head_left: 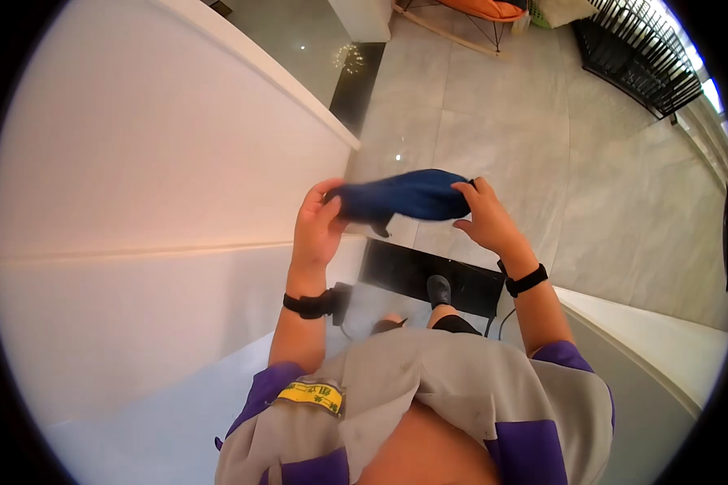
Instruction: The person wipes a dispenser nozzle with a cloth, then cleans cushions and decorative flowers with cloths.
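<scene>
A dark blue piece of cloth point(416, 195) is stretched sideways in front of me, above the floor. It is slightly blurred, and its exact kind cannot be made out. My left hand point(319, 222) pinches its left end between thumb and fingers, where a short dark flap hangs down. At the other end my right hand point(489, 217) grips the edge, thumb below and fingers above; part of that grip is hidden by the cloth. Both wrists wear black bands.
A pale wall point(178, 137) rises close on my left. Below me are a dark step point(388, 265) and my shoe point(439, 289). Grey floor tiles point(510, 137) stretch ahead, with an orange rocking chair point(485, 8) and a black slatted rack point(639, 61) at the far end.
</scene>
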`<state>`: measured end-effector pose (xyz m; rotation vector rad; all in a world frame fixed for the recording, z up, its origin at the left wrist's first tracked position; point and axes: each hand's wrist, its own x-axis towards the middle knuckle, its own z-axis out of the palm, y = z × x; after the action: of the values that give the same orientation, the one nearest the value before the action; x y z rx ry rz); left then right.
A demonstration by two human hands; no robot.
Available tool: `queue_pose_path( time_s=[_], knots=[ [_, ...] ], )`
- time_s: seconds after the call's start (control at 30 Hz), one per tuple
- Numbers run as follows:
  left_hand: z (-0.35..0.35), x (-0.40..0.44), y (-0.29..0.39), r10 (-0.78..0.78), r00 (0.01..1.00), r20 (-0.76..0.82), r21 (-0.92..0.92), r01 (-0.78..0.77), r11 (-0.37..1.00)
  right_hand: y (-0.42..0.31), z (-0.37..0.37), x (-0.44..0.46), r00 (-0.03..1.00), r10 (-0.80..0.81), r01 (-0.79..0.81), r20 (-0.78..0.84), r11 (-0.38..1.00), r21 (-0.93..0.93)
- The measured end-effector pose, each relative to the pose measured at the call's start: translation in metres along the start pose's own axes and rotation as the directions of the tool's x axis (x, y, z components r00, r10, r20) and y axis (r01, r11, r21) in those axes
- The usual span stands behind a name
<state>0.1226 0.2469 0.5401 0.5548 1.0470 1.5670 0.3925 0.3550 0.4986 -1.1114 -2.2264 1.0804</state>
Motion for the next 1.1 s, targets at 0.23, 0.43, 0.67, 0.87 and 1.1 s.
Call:
queue_pose_path(
  time_s=[0.23,0.43,0.67,0.87,1.1],
  knots=[
    [0.014,0.007,0.021,0.122,0.991,0.055,0.064,-0.125,0.99,0.066,0.001,0.032,0.837,-0.148,0.112,-0.527,0.989,-0.1],
    [-0.037,0.021,0.017,0.016,1.0,-0.014,0.61,-0.005,0.792,0.042,-0.01,0.074,0.856,0.513,-0.295,-0.067,0.591,0.75],
    [-0.078,0.057,0.006,-0.063,0.984,-0.166,0.516,0.141,0.845,-0.018,-0.02,0.146,0.882,0.433,-0.391,0.186,0.45,0.803],
    [-0.03,0.116,0.05,-0.083,0.995,-0.057,0.868,0.091,0.489,-0.013,-0.051,0.19,0.904,0.227,-0.403,0.361,0.18,0.897],
    [-0.031,0.195,-0.025,0.277,0.949,0.15,0.914,-0.24,0.326,0.065,-0.071,0.251,0.967,0.157,-0.201,0.2,-0.012,0.98]
  ],
)
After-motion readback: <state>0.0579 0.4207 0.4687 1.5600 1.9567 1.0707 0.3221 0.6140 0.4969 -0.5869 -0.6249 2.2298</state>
